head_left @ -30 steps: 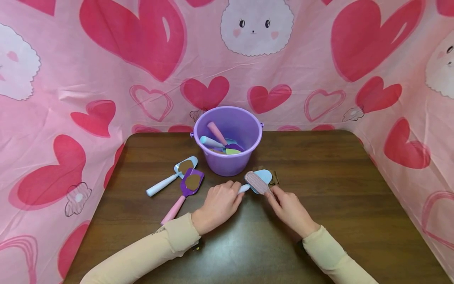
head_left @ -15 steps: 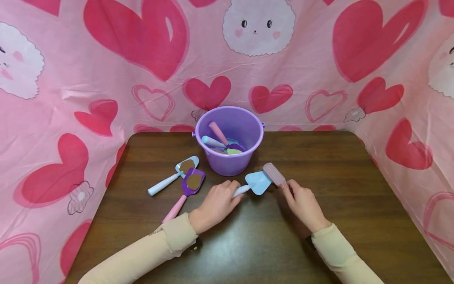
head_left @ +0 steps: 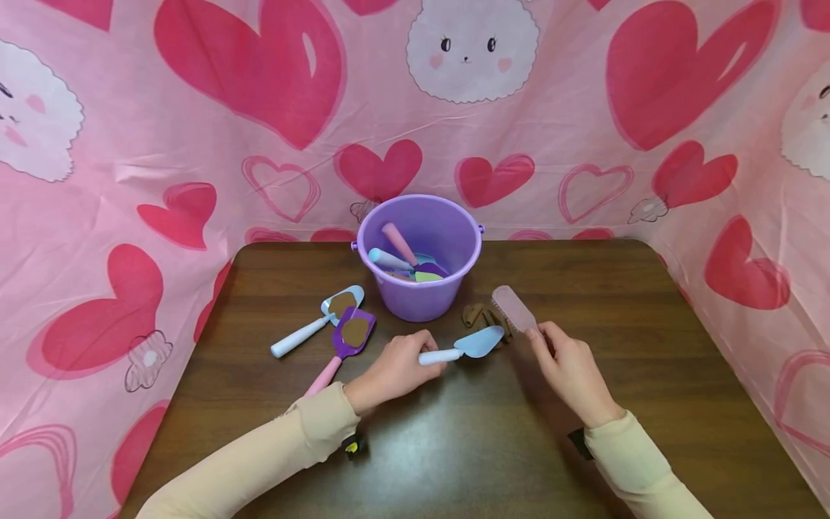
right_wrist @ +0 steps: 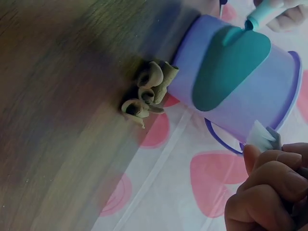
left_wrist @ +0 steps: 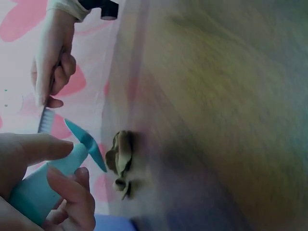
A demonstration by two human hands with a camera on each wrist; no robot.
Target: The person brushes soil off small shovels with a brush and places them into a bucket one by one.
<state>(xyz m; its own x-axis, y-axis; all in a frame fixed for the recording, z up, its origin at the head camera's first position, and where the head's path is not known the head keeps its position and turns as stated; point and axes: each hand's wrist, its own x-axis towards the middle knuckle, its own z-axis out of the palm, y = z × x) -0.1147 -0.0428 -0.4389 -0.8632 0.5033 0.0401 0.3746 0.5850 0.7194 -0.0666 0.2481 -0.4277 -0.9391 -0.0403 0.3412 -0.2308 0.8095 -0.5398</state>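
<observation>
My left hand (head_left: 400, 366) grips the pale handle of a light blue toy shovel (head_left: 480, 342), its blade tilted and raised off the table. In my right hand (head_left: 573, 367) is a pink brush (head_left: 514, 308), held by its handle with the bristles facing down and left. Several curled brown pieces (head_left: 474, 315) lie on the table behind the shovel blade and beside the brush. The right wrist view shows these brown curls (right_wrist: 146, 94) near the bucket, with the shovel blade (right_wrist: 231, 67) apart from them. What the curls are made of, I cannot tell.
A purple bucket (head_left: 421, 297) with several toy shovels in it stands at the back middle of the wooden table (head_left: 603, 288). Left of it lie a light blue shovel (head_left: 300, 337) and a purple shovel with a pink handle (head_left: 324, 375), both with brown patches on their blades.
The brush has moved right, off the shovel blade. My left hand has turned the shovel so its blade shows more edge-on, and the brown curls now lie uncovered on the table.
</observation>
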